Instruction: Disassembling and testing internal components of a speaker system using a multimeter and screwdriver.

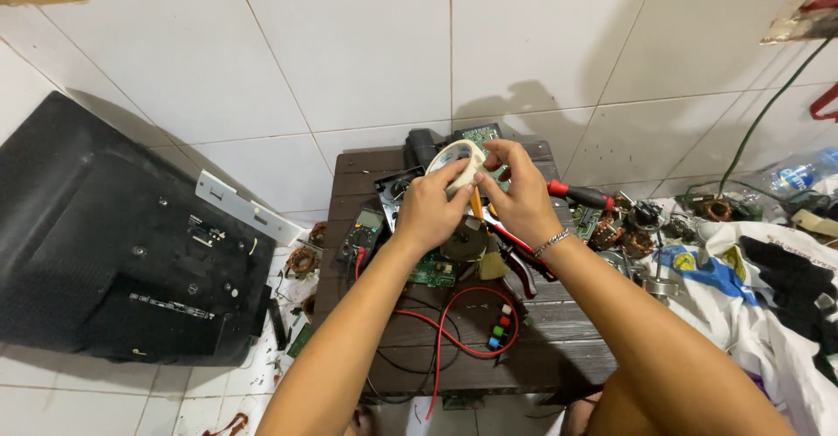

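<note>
Still early days by the look of it: roll of masking tape [457, 158] held up over the dark wooden worktop [559, 331], gripped in left hand [434, 209], right hand [521, 193] pinching at its edge. No strip pulled free yet; multimeter [364, 229] and red-handled pliers [522, 261] lying untouched below.

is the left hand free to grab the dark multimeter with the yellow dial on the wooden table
Probably not right away: the left hand is gripping the cream roll of tape together with the right hand. The dark multimeter with the yellow dial lies uncovered just beside the left wrist, so the path itself looks open.
</note>
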